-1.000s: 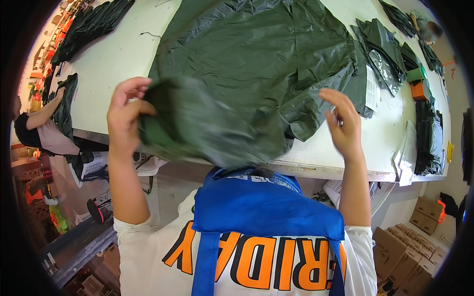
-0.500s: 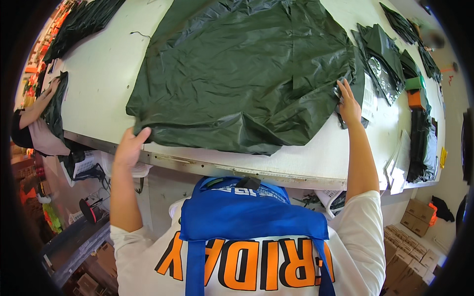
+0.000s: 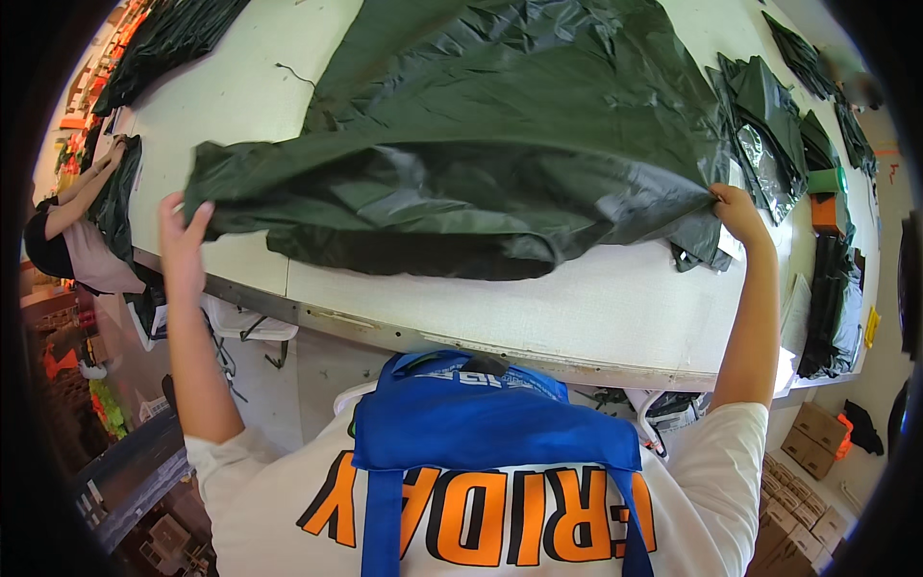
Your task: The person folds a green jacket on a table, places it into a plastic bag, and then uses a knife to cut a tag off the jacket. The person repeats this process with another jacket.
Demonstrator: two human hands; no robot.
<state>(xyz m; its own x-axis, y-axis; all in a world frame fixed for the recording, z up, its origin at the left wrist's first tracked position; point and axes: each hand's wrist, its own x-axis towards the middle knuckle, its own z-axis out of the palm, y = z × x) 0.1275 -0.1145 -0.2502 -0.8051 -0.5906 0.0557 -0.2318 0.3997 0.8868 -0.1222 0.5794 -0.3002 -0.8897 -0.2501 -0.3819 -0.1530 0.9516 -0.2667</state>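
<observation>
A dark green sheet (image 3: 461,183), glossy and creased, lay across a white worktable (image 3: 596,308), its near part lifted into a long, loose fold between the wearer's two hands. The right hand (image 3: 738,213) was clamped on the sheet's right-hand edge, thumb and fingers pressed together over the gathered material. The left hand (image 3: 183,240) stood at the opposite end of the fold, its thumb against the material (whether the fingers had closed on it could not be told from this view). Below the raised fold, a darker flap of the sheet hung toward the table's near edge; beyond it, the sheet spread to the top of the view. The wearer had on a blue apron (image 3: 490,428) over a white shirt (image 3: 260,490) with large orange lettering. To the right of the sheet were folded dark pieces (image 3: 764,125), a green roll (image 3: 827,181) just above an orange box (image 3: 825,213), and a dark stack (image 3: 829,303). At far left, a co-worker (image 3: 87,245) handled a dark cloth (image 3: 117,197) at the table; farther up lay a dark pile (image 3: 173,48).
</observation>
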